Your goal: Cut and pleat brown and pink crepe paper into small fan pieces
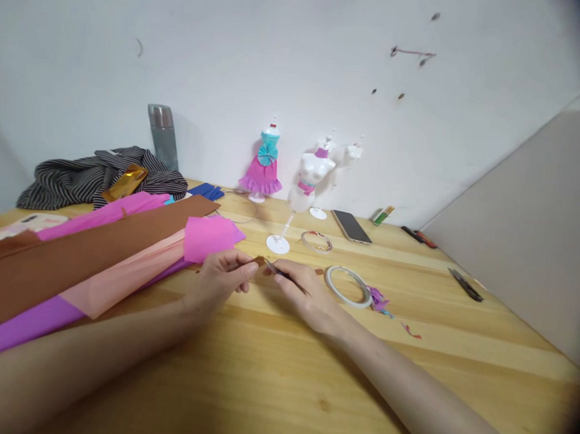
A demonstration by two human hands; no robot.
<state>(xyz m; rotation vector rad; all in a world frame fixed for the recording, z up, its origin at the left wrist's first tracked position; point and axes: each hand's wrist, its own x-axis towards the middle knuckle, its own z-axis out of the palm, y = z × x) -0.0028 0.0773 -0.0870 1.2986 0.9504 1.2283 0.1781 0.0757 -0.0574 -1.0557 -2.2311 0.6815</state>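
Note:
Low over the wooden table (271, 384), my left hand (223, 275) is closed, pinching a small brown strip of crepe paper (260, 261) between thumb and fingers. My right hand (305, 292) is wrapped round a pair of scissors (270, 266). Their metal blades point left and reach the strip's end; the fingers mostly hide the dark handles. Just behind the hands stands a small white mannequin (303, 192) with a purple collar and a pink waistband. Left of my left hand lie crepe paper sheets in brown (98, 252), pink (208, 238) and peach (126, 273).
A tape roll (348, 286) lies right of my hands beside purple scraps (377, 299). A smaller ring (316, 241) and a phone (351, 227) are farther back. A dressed mannequin (266, 161), a bottle (162, 136) and striped cloth (78, 177) stand near the wall. A cutter (465, 285) lies right.

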